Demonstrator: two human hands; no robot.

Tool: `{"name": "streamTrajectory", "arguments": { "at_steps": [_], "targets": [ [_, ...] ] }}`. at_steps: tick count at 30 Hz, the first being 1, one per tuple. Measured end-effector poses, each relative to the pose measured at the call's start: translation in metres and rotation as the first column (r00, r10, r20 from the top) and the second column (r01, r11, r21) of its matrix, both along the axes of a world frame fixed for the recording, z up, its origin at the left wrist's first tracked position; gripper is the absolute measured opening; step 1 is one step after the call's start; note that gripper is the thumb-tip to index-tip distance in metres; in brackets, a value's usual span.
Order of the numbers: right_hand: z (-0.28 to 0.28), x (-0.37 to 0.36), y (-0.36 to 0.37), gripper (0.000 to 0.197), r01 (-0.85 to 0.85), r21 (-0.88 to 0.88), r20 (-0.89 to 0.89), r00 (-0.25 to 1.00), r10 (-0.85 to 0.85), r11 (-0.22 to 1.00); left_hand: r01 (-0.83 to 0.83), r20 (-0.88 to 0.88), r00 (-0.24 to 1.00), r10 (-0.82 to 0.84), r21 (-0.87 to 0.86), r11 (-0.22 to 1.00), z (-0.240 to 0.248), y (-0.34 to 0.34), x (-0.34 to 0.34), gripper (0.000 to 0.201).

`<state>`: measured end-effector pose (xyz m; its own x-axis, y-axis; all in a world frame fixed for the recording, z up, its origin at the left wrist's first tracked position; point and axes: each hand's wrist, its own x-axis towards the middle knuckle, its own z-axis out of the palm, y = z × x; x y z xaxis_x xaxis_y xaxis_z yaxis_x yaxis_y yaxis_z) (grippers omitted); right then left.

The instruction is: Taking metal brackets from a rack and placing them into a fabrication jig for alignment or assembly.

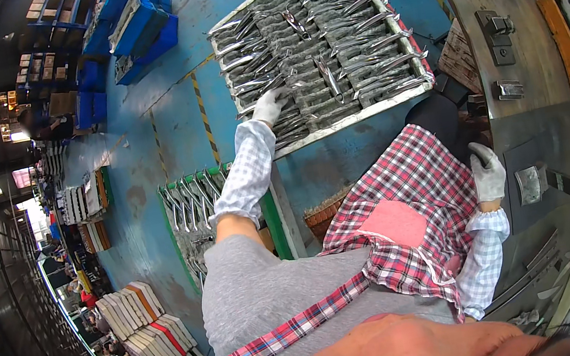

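Note:
My left hand point(268, 107), in a pale glove, reaches to the near left side of a large white-rimmed tray point(336, 128). Its fingers are bent in among slim, shiny metal parts point(258, 86); what they grip is hidden. Rows of these parts lie on grey padding in the tray, and two single pieces point(329, 77) rest apart along the middle. Over by the metal workbench point(524, 54), my right hand point(488, 173) is also gloved. It hangs beside the bench edge with fingers loosely apart, and I see nothing in it.
A green-edged rack point(167, 218) with more curved metal parts stands left, under my left forearm. Metal fixtures point(498, 27) sit on the bench. Blue bins point(138, 34) stand at the far left, and stacked padded trays point(140, 317) at the lower left. A wicker basket point(324, 216) is near my apron.

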<state>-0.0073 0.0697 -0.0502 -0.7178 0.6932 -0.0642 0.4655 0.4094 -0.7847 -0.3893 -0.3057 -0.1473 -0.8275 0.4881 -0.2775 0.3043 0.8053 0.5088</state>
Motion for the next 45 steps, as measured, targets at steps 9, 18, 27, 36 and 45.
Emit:
{"name": "streamTrajectory", "arguments": {
  "at_steps": [9,18,27,36,45],
  "targets": [
    [-0.009,0.019,0.001,0.020,-0.043,0.037,0.169,0.985,0.036,0.998,0.101,-0.401,0.867,-0.296,-0.439,0.893,-0.009,-0.072,0.042,0.027],
    [-0.016,-0.001,-0.005,0.026,-0.292,0.040,0.386,0.887,0.254,0.956,0.048,-0.347,0.907,-0.239,-0.478,0.877,0.008,-0.026,0.016,0.015],
    [-0.015,0.029,-0.004,0.027,-0.199,0.035,0.404,0.899,0.168,0.979,0.145,-0.186,0.956,-0.229,-0.379,0.914,-0.024,0.010,0.010,0.022],
    [-0.021,0.033,-0.004,0.031,-0.200,-0.049,0.502,0.842,0.197,0.979,0.203,-0.148,0.926,-0.347,-0.580,0.789,-0.008,-0.003,-0.011,0.033],
    [-0.009,0.018,-0.001,0.027,-0.253,0.016,0.487,0.847,0.213,0.967,-0.330,-0.413,0.896,0.163,-0.373,0.867,-0.032,-0.054,-0.021,0.024]
  ]
}}
